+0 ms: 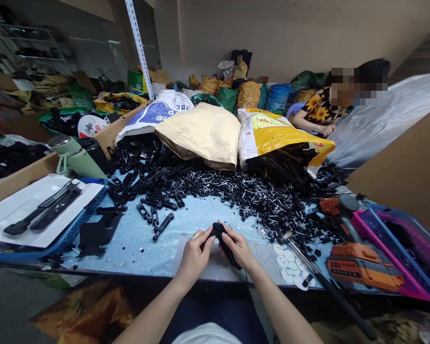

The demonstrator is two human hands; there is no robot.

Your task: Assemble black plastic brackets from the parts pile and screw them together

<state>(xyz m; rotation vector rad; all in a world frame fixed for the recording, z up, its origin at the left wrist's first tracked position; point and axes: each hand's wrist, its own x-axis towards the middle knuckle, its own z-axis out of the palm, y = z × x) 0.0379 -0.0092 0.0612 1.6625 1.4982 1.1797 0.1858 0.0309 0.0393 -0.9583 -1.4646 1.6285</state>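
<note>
The left hand (198, 248) and right hand (239, 248) are pinching one black part (219, 231), grip closed, over the worktop (129, 243), near its edge. Three sacks (204, 131) are lying beyond; one drill (365, 265) is resting rightward.

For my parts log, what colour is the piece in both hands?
The held piece is black, seen in the head view.

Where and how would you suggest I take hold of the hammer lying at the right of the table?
I'd grip the hammer by its black handle end, coming from the near right side. It lies slanted, its head pointing away beside loose black parts, while the handle juts past the table's front edge, which probably leaves room to close fingers around it.
</note>
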